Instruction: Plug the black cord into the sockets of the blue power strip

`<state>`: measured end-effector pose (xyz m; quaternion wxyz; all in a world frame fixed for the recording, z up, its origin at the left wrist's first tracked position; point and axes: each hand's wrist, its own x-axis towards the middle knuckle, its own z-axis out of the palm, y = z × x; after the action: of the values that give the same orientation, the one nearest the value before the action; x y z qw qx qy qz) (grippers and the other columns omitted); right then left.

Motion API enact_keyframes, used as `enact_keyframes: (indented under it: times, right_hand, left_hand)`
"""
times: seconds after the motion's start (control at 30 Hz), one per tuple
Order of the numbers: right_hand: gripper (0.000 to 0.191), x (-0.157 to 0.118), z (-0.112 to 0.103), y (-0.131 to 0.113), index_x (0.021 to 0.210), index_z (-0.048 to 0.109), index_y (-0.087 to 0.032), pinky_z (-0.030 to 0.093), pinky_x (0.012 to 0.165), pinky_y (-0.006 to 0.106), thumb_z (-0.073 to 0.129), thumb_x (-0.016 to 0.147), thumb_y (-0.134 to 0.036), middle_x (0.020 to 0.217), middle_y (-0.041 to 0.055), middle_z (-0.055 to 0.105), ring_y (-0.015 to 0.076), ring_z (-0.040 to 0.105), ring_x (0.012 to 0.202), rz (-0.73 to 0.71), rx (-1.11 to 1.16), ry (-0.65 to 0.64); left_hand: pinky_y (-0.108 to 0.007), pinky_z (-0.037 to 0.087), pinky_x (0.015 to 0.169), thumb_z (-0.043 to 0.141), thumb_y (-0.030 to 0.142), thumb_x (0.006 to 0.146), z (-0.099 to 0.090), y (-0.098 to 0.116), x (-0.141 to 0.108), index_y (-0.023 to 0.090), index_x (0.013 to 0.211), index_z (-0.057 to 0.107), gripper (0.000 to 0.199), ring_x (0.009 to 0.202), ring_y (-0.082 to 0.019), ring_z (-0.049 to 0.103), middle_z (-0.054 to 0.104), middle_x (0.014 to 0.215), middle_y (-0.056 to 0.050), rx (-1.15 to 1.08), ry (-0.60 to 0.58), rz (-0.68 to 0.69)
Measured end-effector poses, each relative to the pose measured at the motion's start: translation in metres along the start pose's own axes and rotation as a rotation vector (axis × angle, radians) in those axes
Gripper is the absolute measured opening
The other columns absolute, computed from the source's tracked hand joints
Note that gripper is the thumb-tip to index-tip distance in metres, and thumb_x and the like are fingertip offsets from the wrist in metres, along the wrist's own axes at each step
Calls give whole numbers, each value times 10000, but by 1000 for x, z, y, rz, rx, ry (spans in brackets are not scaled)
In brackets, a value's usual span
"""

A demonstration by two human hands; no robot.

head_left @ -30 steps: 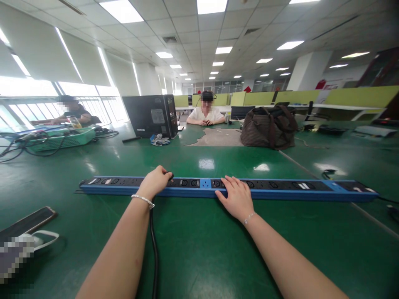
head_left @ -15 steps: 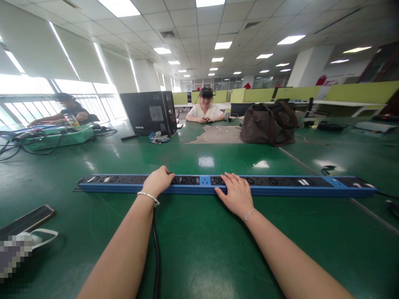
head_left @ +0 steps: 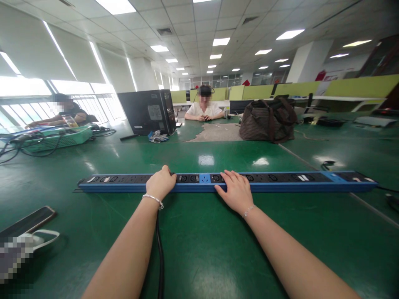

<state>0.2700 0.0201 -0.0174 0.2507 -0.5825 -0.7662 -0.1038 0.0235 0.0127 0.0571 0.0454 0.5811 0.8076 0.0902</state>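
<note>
A long blue-and-black power strip (head_left: 274, 188) lies across the green table, its rows of sockets facing up. My left hand (head_left: 161, 182) is closed over the strip left of its middle. From under that wrist a thick black power cord (head_left: 160, 253) runs down toward the near edge. The cord's plug is almost wholly hidden in my left fingers, so how deep it sits in a socket does not show. My right hand (head_left: 236, 191) grips the strip right of the blue middle socket (head_left: 205, 178), fingers across the top and thumb at the near edge.
A phone (head_left: 31, 220) and a white looped item (head_left: 45, 238) lie at left. Farther back are a green basket (head_left: 65, 140) of cables, a black computer case (head_left: 146, 112), gloves (head_left: 158, 136) and a brown bag (head_left: 264, 120). Two people sit beyond the table.
My left wrist and forearm have shifted slightly right, and the cord with them. The left hand stays at the same spot on the strip. My right hand has hardly moved.
</note>
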Motion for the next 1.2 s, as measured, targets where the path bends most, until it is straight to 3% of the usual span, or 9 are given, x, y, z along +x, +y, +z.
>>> enact_keyframes:
  times: [0.5,0.67,0.9,1.2]
  right_hand:
    - [513,0,-1,-3,1224,556,-179,221,1010,419,407,842,-487,1312,80,513,250,369,1231,15,-3,-10]
    - [519,0,-2,-3,1236,548,-186,228,1005,421,407,843,-494,1312,81,511,250,368,1228,13,-11,-12]
    - [426,-1,-7,-3,1249,531,-379,233,985,433,382,868,-500,1349,35,471,254,353,1237,-21,-61,-50]
    - [418,-2,-5,-3,1232,549,-375,242,986,428,381,870,-502,1332,40,483,251,365,1229,-27,-69,-21]
  left_hand:
    - [-395,462,726,390,426,795,4,0,0,193,969,503,312,908,-305,628,667,945,-153,-19,-6,19]
    - [-385,462,712,388,456,802,10,-2,0,207,994,504,336,889,-301,634,670,945,-141,-57,20,-37]
    - [-375,461,710,394,440,803,8,-3,0,200,989,513,326,890,-293,634,672,940,-147,-54,12,-11]
    - [-390,452,738,372,434,816,5,2,-5,180,982,516,336,921,-304,622,665,956,-154,-40,52,-29]
